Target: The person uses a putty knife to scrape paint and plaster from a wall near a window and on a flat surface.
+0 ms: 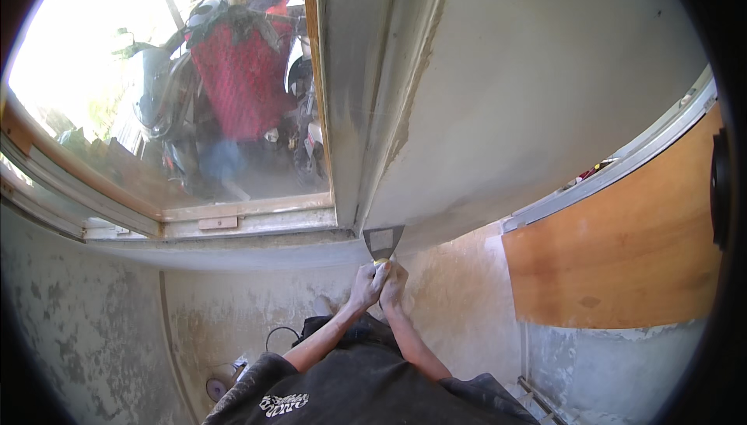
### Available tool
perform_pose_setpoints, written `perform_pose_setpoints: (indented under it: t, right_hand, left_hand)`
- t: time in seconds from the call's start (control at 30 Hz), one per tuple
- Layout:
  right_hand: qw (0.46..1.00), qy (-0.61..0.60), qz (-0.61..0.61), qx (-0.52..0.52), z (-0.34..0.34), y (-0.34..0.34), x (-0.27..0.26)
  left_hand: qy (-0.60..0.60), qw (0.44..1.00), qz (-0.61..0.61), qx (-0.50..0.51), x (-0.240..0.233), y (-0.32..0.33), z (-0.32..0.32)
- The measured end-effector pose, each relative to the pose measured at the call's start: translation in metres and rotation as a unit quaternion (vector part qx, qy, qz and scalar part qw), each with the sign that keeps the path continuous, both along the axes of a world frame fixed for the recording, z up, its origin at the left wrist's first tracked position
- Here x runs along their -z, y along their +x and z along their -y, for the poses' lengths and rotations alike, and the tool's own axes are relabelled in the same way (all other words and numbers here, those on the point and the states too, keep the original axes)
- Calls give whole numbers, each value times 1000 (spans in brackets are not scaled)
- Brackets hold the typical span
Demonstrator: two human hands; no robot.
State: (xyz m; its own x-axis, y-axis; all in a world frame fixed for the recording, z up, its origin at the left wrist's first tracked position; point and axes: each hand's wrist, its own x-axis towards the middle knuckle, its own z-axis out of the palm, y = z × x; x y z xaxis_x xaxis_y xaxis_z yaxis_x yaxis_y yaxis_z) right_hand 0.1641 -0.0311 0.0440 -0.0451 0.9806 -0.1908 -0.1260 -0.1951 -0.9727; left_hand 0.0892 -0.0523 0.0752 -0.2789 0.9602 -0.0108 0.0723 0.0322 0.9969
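Observation:
A putty knife with a wide, flared metal blade points away from me, its blade edge by the lower end of the window's side frame and the wall. Whether the edge touches the wall, I cannot tell. My left hand and my right hand are closed together around its handle, which they mostly hide. Pale dust coats both hands. A rough brown strip runs along the wall beside the frame. The window sill lies just left of the blade.
Behind the glass at left, a motorcycle stands partly under a red cloth. An orange-brown wooden panel fills the right side. A round-disc power tool lies low on the left, near a dark cable. The floor is dusty.

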Motion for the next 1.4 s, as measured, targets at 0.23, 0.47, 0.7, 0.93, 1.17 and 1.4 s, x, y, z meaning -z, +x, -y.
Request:
perform_pose_setpoints:
  t: [0.23, 0.47, 0.7, 0.93, 1.17, 1.4]
  right_hand:
    - [999, 29, -24, 17, 2, -2, -26]
    - [1000, 11, -12, 25, 2, -1, -26]
    - [999, 48, 18, 9, 2, 1, 12]
    - [997, 72, -20, 9, -12, -3, -31]
    - [999, 37, -24, 23, -1, -1, -5]
    - [999, 39, 5, 2, 6, -2, -7]
  left_hand:
    - [40, 998, -37, -2, -16, -1, -1]
    - [52, 997, -52, 1, -25, 0, -1]
    - [2, 999, -14, 29, 0, -3, 1]
    - [67, 996, -60, 11, -37, -9, -13]
    - [63, 998, -29, 1, -10, -1, -3]
    - [-7, 999, -19, 25, 19, -5, 3]
